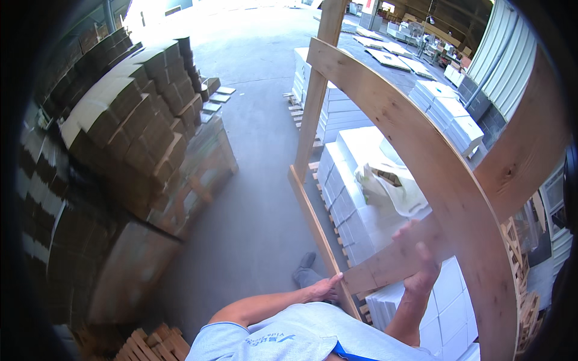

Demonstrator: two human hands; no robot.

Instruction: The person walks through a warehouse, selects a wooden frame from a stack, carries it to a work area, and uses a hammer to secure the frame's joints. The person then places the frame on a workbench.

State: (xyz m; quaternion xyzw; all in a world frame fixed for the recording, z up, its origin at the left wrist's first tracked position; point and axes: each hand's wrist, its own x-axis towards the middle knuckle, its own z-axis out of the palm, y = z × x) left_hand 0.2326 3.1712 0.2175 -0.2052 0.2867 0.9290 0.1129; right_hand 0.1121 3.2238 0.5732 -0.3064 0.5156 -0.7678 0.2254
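A large open wooden frame of pale planks (415,129) stands tilted in front of me and to my right. My left hand (325,289) is closed round its near lower edge, where a narrow slat (316,219) meets a cross plank (379,259). On that same cross plank, further right, is my right hand (422,265). Its thumb lies over the near face while fingertips show past the far edge; motion blurs it somewhat. The frame's far right part runs out of the picture.
Brown cardboard stacks (126,114) rise on the left above a wooden pallet. Beyond the frame, white boxes (349,198) sit on pallets, with a crumpled white sack (394,183) on top. Grey concrete floor (241,180) runs between. More white stacks (445,114) stand at the far right.
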